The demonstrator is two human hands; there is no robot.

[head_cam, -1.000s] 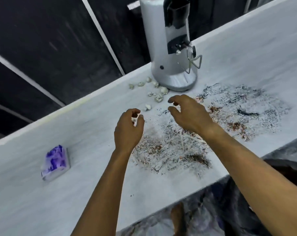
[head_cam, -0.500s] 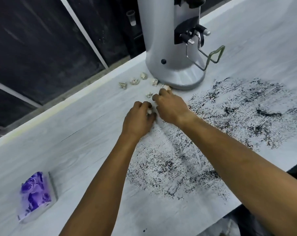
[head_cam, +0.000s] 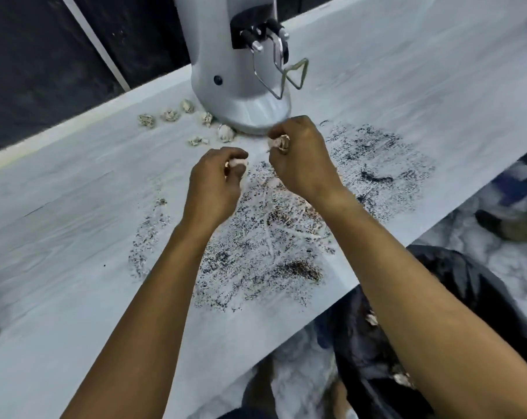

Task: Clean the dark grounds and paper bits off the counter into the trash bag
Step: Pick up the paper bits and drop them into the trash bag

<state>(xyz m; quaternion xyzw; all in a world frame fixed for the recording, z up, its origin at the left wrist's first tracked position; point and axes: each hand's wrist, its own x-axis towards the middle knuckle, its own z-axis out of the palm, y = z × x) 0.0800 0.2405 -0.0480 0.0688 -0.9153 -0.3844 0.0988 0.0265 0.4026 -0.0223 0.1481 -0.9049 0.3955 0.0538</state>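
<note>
Dark grounds (head_cam: 265, 237) are smeared across the white counter (head_cam: 74, 207), with a second patch (head_cam: 380, 164) further right. Several crumpled paper bits (head_cam: 170, 115) lie by the base of the grinder. My left hand (head_cam: 216, 182) holds a paper bit (head_cam: 236, 162) in its curled fingers, just above the grounds. Slightly higher, near the grinder's base, my right hand (head_cam: 301, 158) pinches another paper bit (head_cam: 278, 142). Below the counter's front edge stands the black trash bag (head_cam: 455, 276), open, with a few paper bits inside.
A tall silver grinder (head_cam: 226, 65) with a wire fork stands at the back of the counter. Behind it is a dark wall. A shoe and a pale patterned floor (head_cam: 498, 261) show at the right, below the counter.
Both hands have lifted off the counter and drawn back slightly, each now holding a paper bit. Fewer bits lie near the grinder. The view has shifted so the trash bag shows.
</note>
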